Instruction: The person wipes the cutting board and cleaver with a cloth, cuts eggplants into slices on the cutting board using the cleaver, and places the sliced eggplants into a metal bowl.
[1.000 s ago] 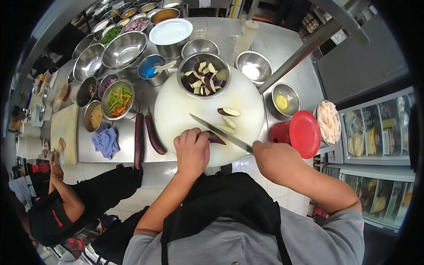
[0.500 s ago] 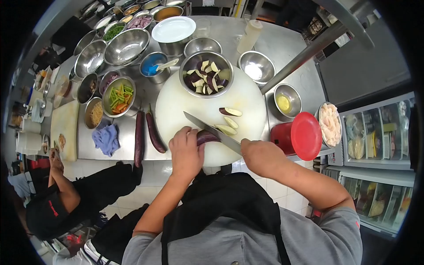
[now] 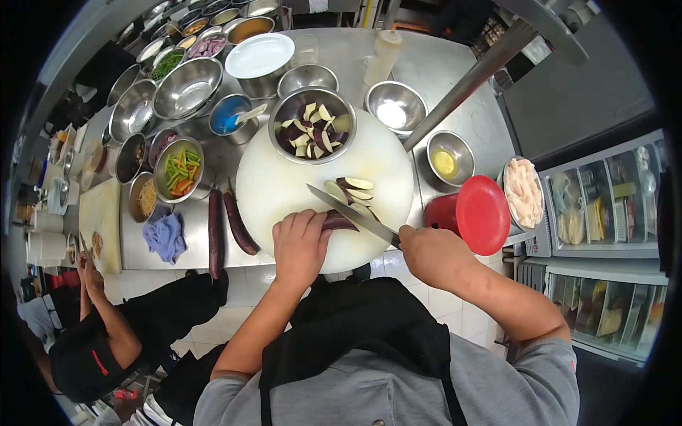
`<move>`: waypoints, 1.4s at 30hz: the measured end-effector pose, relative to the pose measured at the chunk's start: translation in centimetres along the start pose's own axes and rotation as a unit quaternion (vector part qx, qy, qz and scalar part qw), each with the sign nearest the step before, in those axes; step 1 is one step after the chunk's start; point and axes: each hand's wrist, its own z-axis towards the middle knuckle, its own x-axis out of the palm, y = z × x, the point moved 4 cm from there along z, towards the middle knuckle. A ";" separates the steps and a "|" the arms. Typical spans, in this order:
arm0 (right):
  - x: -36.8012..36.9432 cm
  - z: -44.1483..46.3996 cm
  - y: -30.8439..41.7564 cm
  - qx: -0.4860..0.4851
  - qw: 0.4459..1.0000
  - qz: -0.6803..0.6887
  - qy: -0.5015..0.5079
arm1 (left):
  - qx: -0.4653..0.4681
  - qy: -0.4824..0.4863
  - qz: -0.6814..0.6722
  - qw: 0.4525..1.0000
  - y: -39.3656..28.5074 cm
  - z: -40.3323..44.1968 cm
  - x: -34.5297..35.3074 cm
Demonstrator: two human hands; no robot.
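Note:
My left hand (image 3: 299,245) is closed around a purple eggplant (image 3: 341,224) lying on the round white cutting board (image 3: 259,181). In my right hand (image 3: 435,254) is the handle of a kitchen knife (image 3: 361,220). Its blade slants across the eggplant's cut end, pointing up and left. Several cut eggplant pieces (image 3: 355,184) lie just beyond the blade. At the far side of the board stands a steel bowl (image 3: 274,121) of eggplant chunks (image 3: 311,133). Two whole eggplants (image 3: 240,226) rest on the steel table left of the board.
A blue cloth (image 3: 164,238) and a pot of cut vegetables (image 3: 180,170) are at the left. On the right are a red container (image 3: 444,216), a bowl with yellow liquid (image 3: 445,163) and a tray of pale meat (image 3: 523,192). A co-worker's hands (image 3: 88,273) work at another board.
More cut eggplant pieces now lie beyond the knife, grouped closer together. The eggplant under my left hand looks shorter. The camera view has shifted slightly, so the table appears farther left.

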 end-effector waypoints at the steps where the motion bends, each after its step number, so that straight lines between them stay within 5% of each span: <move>1: 0.1 -0.1 0.0 -0.006 1.000 0.002 0.000 | -0.024 -0.024 0.009 0.999 0.2 -0.2 0.0; 32: -4.7 0.0 1.7 -0.062 0.997 -0.036 -0.008 | -0.040 -0.049 -0.061 0.996 1.5 -0.7 0.0; 42: 0.3 5.1 1.8 -0.110 0.994 0.010 -0.009 | -0.007 -0.037 -0.082 0.996 1.8 -0.8 -0.6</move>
